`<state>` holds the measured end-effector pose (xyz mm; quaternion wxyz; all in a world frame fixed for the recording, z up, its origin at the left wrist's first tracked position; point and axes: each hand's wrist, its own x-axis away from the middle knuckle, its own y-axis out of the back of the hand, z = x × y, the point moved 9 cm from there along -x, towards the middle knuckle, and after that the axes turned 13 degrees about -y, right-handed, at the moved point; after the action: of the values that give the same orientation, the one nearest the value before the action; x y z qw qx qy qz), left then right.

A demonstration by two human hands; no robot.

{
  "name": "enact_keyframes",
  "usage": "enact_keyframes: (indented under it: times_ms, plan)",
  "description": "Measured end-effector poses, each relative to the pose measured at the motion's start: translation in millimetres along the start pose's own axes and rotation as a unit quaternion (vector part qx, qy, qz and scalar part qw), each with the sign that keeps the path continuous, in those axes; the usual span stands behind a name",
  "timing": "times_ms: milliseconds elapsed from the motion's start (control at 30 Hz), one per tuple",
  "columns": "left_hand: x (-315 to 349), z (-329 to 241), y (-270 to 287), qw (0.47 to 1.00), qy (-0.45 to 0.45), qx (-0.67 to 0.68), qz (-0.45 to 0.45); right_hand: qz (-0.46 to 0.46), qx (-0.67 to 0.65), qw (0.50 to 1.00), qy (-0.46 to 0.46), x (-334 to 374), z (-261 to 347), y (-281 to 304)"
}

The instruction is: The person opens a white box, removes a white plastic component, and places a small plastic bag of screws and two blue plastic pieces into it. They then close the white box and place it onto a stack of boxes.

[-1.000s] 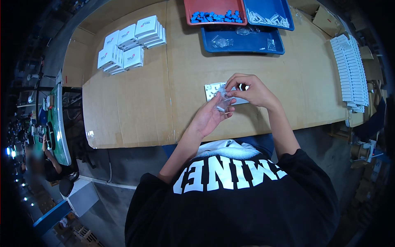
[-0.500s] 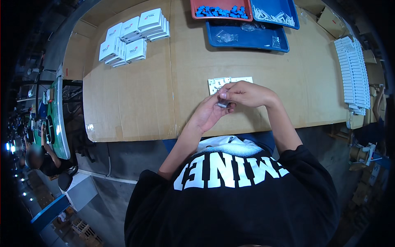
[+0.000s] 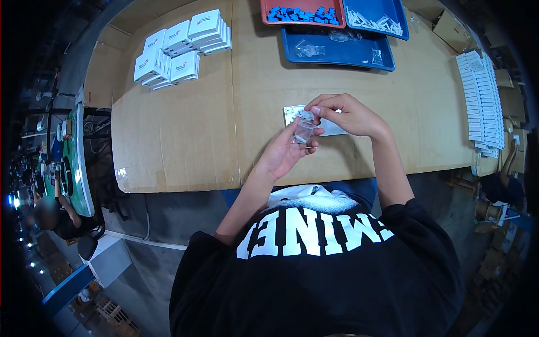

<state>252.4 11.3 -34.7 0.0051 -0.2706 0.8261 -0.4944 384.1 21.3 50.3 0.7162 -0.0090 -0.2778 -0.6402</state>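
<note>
The left hand pinched a small clear bag between thumb and fingers. The right hand curled in at the bag's far right side; whether its fingertips gripped anything could not be told. A white panel lay beneath and beyond both hands.

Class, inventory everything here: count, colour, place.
Small bag: one, clear, centre
Flat panels: count unclear, white, centre
Red tray: one, red, back
Small pieces: many, blue, red tray
Blue trays: two, blue, back
Slim pieces: many, white, right blue tray
Loose bags: some, clear, nearer tray
Boxes: many, white, left
Stacked units: many, white, right
Table: one, brown, centre
Other people: at least two, dark-clothed, edges
Background clutter: much, mixed, edges
Shirt: one, black, lower centre
Left hand, right hand: two, bare, centre
</note>
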Motion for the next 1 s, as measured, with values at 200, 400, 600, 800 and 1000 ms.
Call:
enact_keyframes:
  times_ms: [200,400,600,800,1000]
  plan:
    - [5,-1,-9,0.998,0.020,0.059,-0.008,-0.032,-0.040,0.999,0.019,-1,-7,16]
    - [25,-18,-28,0.969,-0.090,-0.133,0.190,-0.228,0.014,0.974,-0.015,-21,-55,121]
    - [36,-30,-54,0.922,-0.075,-0.220,0.310,-0.432,0.115,0.895,0.008,-26,-60,233]
    - [25,-16,-43,0.963,-0.059,-0.155,0.212,-0.442,0.231,0.866,-0.004,-71,-51,257]
    - [13,-12,-15,0.937,-0.071,-0.330,0.091,-0.437,0.246,0.864,-0.048,-97,-60,263]
